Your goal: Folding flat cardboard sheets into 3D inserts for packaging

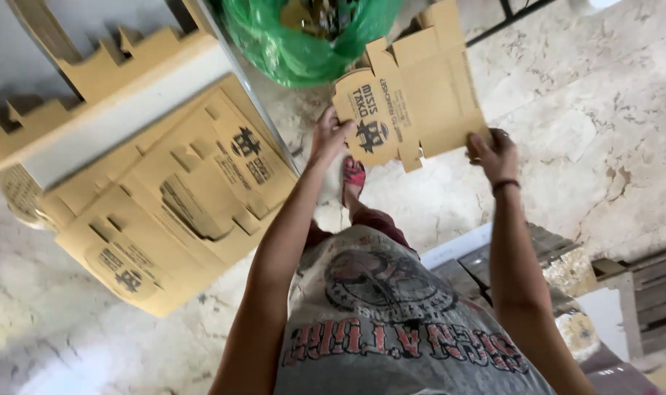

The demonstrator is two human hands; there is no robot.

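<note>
Held thing: a flat die-cut cardboard box blank [413, 91], brown with dark print on its rounded flap, held out in front of the person's body above the pale marble floor [604, 95].
Left hand: the left hand [331, 135] grips the blank at its lower left edge, just beside the rounded printed flap; fingers closed on the card, thumb side towards the print.
Right hand: the right hand [494, 152] pinches the lower right corner of the blank; fingers curled onto the card, a dark band on the wrist.
Key relation: the blank lies between the two hands and extends away from both, up and far in the view; each hand has only a near edge, so most of the sheet stands free beyond the fingertips.
Long axis: it runs roughly left to right, tilted, the right end lower.
Nearer hand: neither is clearly nearer; both touch the card.
Left of the scene: a stack of the same flat blanks [172, 197] on the floor, well apart from the hands.
Far: a green plastic bag [304, 36] just beyond the blank's top left edge; whether they touch, I cannot tell.
</note>
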